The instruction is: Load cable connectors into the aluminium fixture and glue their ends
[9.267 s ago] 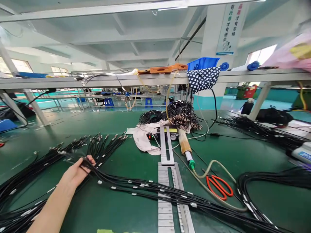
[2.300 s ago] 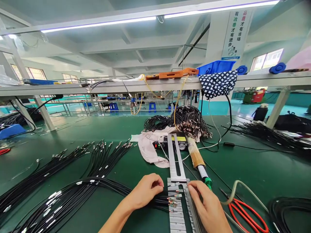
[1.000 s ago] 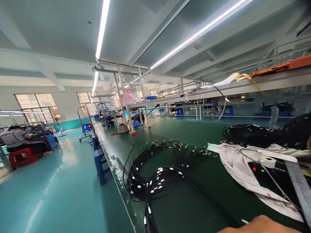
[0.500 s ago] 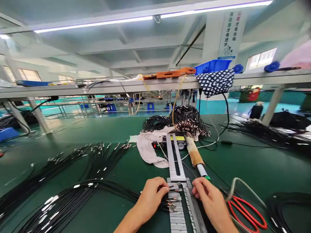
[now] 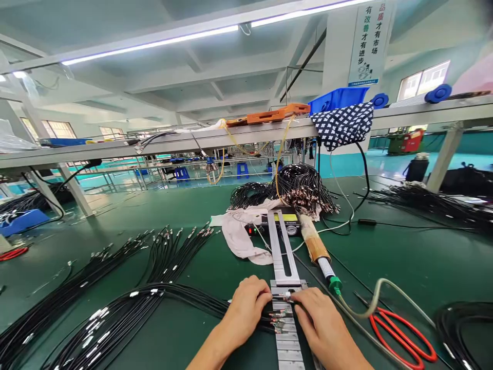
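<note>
The left hand and right hand pinched thin, limp black cables by their stiff metal tips over the slotted metal rail on the table, fingers closed on them.

A single head-worn camera looks forward and slightly down along a green workbench, close above the left hand and right hand at the bottom edge. It faces an overhead shelf and the workshop ceiling beyond.
</note>
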Tool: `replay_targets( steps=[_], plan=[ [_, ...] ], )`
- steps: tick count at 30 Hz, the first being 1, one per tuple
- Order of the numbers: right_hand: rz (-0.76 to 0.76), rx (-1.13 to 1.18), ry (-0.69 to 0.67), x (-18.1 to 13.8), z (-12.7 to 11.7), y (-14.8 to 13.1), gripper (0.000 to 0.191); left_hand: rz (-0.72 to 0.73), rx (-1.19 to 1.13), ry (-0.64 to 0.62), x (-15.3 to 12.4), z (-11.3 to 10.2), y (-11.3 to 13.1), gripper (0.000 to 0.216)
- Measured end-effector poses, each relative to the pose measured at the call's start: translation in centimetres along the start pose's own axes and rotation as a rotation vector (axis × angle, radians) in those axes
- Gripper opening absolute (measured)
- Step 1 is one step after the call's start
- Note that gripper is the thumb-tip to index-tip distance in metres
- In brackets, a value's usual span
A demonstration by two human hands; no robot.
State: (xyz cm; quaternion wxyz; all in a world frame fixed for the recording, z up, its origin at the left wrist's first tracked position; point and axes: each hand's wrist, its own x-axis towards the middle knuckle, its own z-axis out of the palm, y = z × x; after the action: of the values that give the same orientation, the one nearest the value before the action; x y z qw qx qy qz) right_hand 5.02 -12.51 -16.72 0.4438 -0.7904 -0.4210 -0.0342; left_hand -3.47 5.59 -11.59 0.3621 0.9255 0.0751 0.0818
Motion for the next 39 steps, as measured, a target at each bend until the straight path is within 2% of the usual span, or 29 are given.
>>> replay_targets(
  steps=[3,5,12,17,24,39],
  plan=[
    [0.205,0.173,-0.110,0.1,-0.9,-1.1,0.034,-0.033,-0.118,-0.135,-0.2,-1.3,0.0,0.017],
    [0.298,0.203,-0.095,0.1,-1.5,-1.5,0.037,-0.051,-0.176,-0.182,-0.2,-1.6,-0.1,0.018],
    [0.385,0.111,0.086,0.4,-2.2,-0.5,0.041,-0.050,-0.134,-0.050,0.4,0.4,-0.1,0.014],
    [0.371,0.065,0.120,0.5,-2.0,0.3,0.037,-0.010,-0.101,0.010,1.0,0.8,-0.6,0.015],
    [0.225,-0.030,0.231,0.6,-1.1,0.8,0.029,0.039,-0.017,0.018,1.9,1.9,-0.8,0.016],
    [0.202,-0.040,0.213,0.6,-1.1,0.4,0.030,0.090,0.065,-0.014,2.2,2.5,0.7,0.017]
  ],
)
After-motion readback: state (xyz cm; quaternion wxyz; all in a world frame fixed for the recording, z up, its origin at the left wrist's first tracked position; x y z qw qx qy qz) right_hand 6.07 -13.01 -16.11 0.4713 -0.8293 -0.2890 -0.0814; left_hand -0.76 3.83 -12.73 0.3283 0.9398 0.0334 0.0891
